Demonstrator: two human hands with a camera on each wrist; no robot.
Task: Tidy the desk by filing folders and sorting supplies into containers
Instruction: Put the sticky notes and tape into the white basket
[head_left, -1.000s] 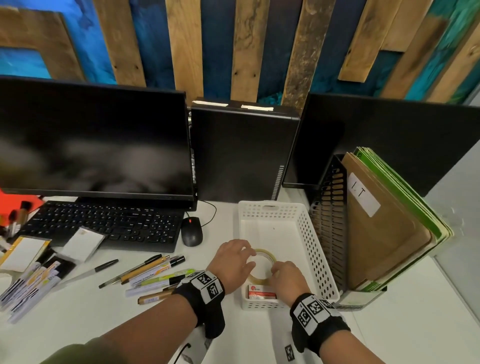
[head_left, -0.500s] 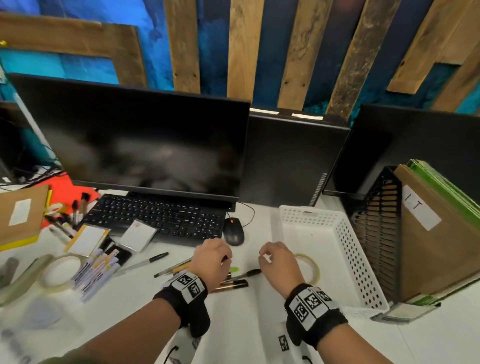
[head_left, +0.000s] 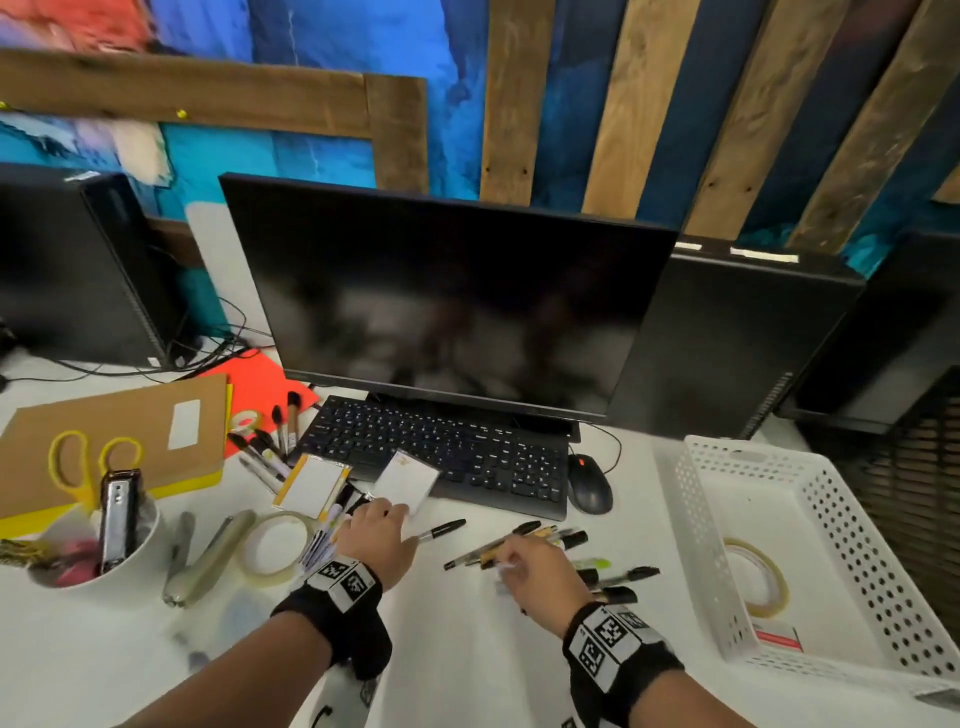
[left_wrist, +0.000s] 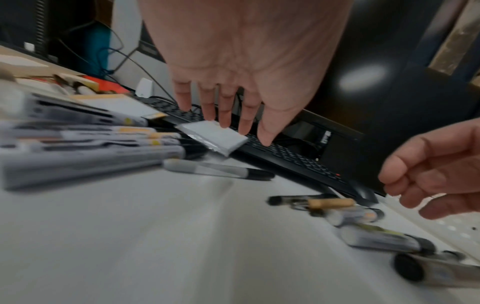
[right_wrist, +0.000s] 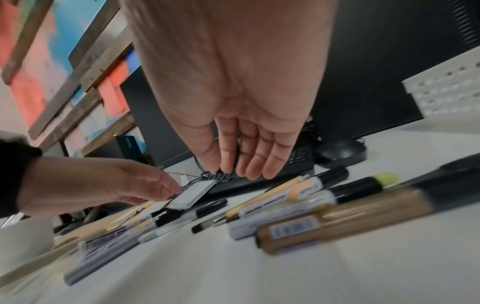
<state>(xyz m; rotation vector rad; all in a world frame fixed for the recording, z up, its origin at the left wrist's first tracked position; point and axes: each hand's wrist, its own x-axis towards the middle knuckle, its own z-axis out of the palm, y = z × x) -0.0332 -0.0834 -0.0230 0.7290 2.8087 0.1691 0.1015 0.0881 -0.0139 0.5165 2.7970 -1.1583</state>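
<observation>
My left hand (head_left: 387, 514) reaches forward with straight fingers, and its fingertips (left_wrist: 228, 121) touch a small white notepad (head_left: 408, 480) (left_wrist: 215, 135) propped on the keyboard's front edge. My right hand (head_left: 519, 564) (right_wrist: 244, 164) hovers over a loose cluster of pens and markers (head_left: 535, 540) (right_wrist: 298, 197), fingers relaxed and holding nothing. A single black marker (head_left: 441, 530) lies between the two hands. At the right, the white perforated basket (head_left: 691, 499) holds a tape roll (head_left: 777, 577).
Keyboard (head_left: 441, 447), mouse (head_left: 589, 486) and monitor (head_left: 447, 301) stand behind the hands. On the left are a yellow-edged pad (head_left: 311, 486), more markers, a large tape roll (head_left: 275, 545), a white cup (head_left: 145, 551) with scissors and stapler, and a brown folder (head_left: 114, 441).
Both hands left the basket and moved left across the desk, leaving the tape roll inside. The left hand reached the white notepad; the right hand came over the pens. The view swung left.
</observation>
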